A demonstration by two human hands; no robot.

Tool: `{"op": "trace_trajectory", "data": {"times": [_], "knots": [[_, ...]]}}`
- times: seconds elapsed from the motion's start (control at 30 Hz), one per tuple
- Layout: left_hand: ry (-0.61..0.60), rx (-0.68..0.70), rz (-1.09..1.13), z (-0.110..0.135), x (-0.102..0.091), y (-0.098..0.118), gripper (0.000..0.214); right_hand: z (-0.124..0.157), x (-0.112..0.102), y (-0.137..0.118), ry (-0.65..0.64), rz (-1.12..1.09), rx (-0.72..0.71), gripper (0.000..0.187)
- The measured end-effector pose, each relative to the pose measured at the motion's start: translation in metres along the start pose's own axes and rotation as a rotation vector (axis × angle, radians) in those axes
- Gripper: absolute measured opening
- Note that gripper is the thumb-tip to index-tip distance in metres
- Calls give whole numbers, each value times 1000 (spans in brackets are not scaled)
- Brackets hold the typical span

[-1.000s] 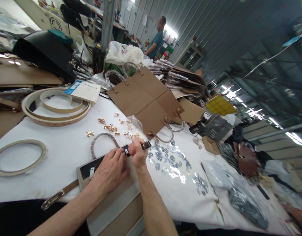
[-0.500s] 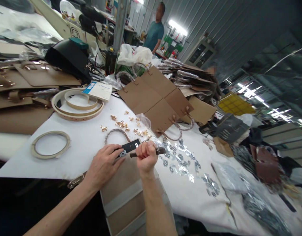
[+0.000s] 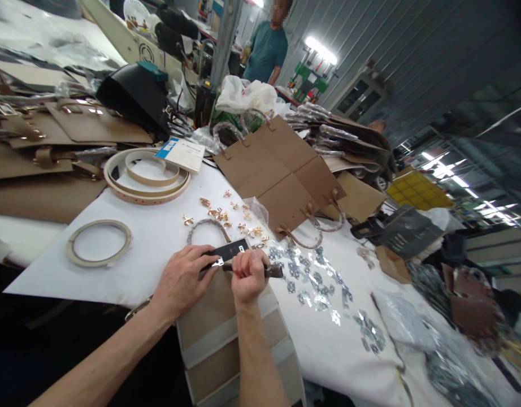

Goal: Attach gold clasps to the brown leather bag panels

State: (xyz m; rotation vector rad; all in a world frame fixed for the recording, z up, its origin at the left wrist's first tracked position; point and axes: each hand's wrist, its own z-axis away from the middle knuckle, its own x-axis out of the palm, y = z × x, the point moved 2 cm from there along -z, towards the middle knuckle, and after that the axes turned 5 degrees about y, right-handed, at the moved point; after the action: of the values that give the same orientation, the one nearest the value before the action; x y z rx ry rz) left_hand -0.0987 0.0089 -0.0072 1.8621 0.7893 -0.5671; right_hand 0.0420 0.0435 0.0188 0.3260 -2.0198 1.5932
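Observation:
A tan bag body [image 3: 212, 325] with pale strips along its side lies at the table's front edge. At its far end is a black panel [image 3: 230, 249] with a small white label. My left hand [image 3: 182, 280] grips the panel's left end, fingers along the top and thumb below. Beside those fingertips is a small shiny metal plate [image 3: 218, 262]. My right hand [image 3: 248, 274] is wrapped in a fist round a short tool with a dark handle [image 3: 274, 271]. The tool's narrow end points left, close to the metal plate; its exact kind is hidden. A wrapped handle loop [image 3: 207, 223] lies just beyond.
Gold-coloured fittings [image 3: 218, 213] and silver metal plates [image 3: 313, 271] lie scattered on the white table. Left are a tape roll [image 3: 74, 257] and coiled strips [image 3: 112, 186]. A flat brown bag [image 3: 269, 169] lies behind. A person in a teal shirt [image 3: 264, 53] stands far back.
The view has shifted, so most things appear farther right. My right hand and its tool have moved slightly left and down relative to the black panel. My left hand keeps its place.

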Motion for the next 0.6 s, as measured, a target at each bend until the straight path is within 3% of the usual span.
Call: {"op": "trace_trajectory", "data": {"times": [0.4,0.53,0.6], "knots": [[-3,-53,41,-1,2,-5,17,-6,12,10,10,110,13,49],[-10,-58,65,-1,3,-7,16,-9,17,19,-49,356,-1,50],[-11,-51,81,-1,3,-8,18,-12,20,22,-90,477,68,50]]}}
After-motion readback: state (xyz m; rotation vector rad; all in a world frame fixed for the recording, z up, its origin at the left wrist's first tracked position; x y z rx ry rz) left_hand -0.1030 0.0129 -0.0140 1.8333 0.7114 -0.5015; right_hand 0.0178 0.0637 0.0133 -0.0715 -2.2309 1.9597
